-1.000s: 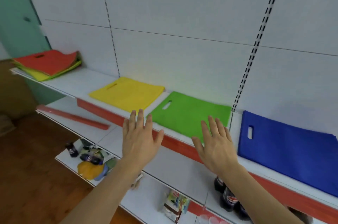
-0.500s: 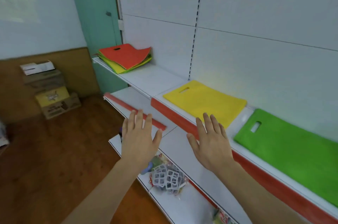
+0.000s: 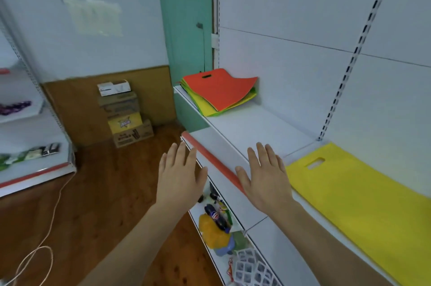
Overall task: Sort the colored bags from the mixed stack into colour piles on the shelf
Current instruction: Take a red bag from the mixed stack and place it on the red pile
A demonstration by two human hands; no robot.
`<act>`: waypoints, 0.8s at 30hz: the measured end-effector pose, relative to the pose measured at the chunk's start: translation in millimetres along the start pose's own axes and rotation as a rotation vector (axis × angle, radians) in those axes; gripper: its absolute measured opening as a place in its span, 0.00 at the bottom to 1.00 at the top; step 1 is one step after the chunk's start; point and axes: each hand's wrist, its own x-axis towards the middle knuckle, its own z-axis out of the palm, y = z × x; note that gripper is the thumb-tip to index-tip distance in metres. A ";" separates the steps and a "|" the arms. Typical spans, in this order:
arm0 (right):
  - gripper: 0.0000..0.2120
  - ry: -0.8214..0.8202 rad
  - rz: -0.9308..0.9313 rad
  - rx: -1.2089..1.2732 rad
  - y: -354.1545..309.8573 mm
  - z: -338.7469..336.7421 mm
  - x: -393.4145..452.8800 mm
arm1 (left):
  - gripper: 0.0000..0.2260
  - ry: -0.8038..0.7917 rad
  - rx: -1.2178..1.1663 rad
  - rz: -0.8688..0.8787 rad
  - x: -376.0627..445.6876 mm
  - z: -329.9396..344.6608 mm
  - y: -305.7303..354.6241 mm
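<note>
Nearest the camera, both hands are raised palm-down with fingers straight and spread, holding nothing. The left hand (image 3: 180,178) hovers out over the floor, just off the shelf's front edge; the right hand (image 3: 265,177) hovers over the shelf (image 3: 251,129) itself, above its red edge strip (image 3: 210,159). Neither can be seen touching anything.

Just to the right of the right hand, a single yellow bag (image 3: 363,199) lies flat on the shelf, its cut-out handle slot at the end nearest the fingers. It looks like the start of a yellow pile.

Well beyond both hands, at the far end of the shelf against the back panel, sits the mixed stack (image 3: 220,93). An orange bag (image 3: 219,89) is on top, with its handle slot at the far end; yellow and green edges fan out beneath it.

The bags look like thin non-woven fabric: light, soft and floppy, so one lifted by a corner would likely droop and fold. The layers are fanned, so the top sheet's exposed near corner or right-hand edge looks like the easiest place to pinch without dragging the sheet below along. The handle slot is another sound hold, though it lies farther away. Fabric of this kind tends to cling, so a flat hand resting on the stack while the other peels the top bag off should keep the rest in place.
</note>
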 end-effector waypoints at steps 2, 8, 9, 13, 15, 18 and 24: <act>0.37 0.005 -0.016 0.005 -11.3 12.2 27.2 | 0.29 -0.012 0.005 -0.017 22.0 9.3 -16.4; 0.41 -0.012 0.007 -0.026 -42.5 47.4 112.5 | 0.29 -0.007 -0.013 0.014 103.6 43.5 -69.4; 0.42 -0.016 0.019 -0.032 -48.8 52.1 127.1 | 0.29 -0.013 -0.022 0.025 119.8 47.8 -79.2; 0.39 0.020 0.084 -0.011 -75.5 64.4 180.7 | 0.30 -0.025 -0.042 0.094 183.7 61.6 -113.9; 0.37 0.054 0.119 -0.008 -86.3 69.1 203.9 | 0.30 -0.028 -0.042 0.141 218.0 65.3 -128.0; 0.37 0.053 0.168 -0.035 -93.1 78.0 234.0 | 0.30 -0.039 -0.078 0.186 267.0 72.7 -139.6; 0.36 0.091 0.259 -0.072 -93.2 96.6 305.3 | 0.27 -0.048 -0.124 0.275 348.5 101.9 -143.4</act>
